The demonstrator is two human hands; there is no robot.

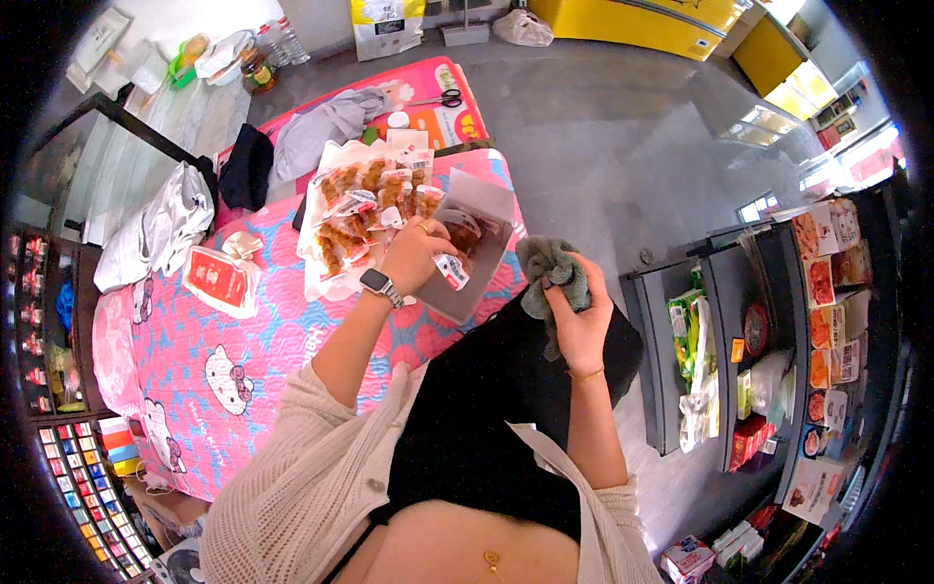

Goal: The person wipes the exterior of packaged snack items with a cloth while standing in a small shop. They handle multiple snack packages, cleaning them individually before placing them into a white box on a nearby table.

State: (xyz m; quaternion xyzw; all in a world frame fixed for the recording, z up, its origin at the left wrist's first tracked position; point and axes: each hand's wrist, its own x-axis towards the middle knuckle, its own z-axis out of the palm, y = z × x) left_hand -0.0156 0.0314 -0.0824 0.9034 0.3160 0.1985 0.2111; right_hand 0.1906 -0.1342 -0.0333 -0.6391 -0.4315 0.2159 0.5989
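My left hand (420, 255), with a watch on its wrist, reaches over the edge of an open grey box (489, 206). Its fingers are curled on a small snack packet (451, 272) with a white label, and its fingertips are partly hidden. More packets of brown food lie inside this box. My right hand (582, 311) grips a crumpled grey-green cloth (551, 277) just right of the box, above my dark-clad lap. Left of the box, a pile of similar clear packets (342, 238) rests on white wrapping (316, 276).
Pink patterned bedding (292, 389) lies under these things. A red-and-white package (222, 278) sits at left. Behind are a grey garment (331, 127), a black cloth (247, 167) and scissors (448, 99). Dark shelves (725, 321) with packaged goods stand at right.
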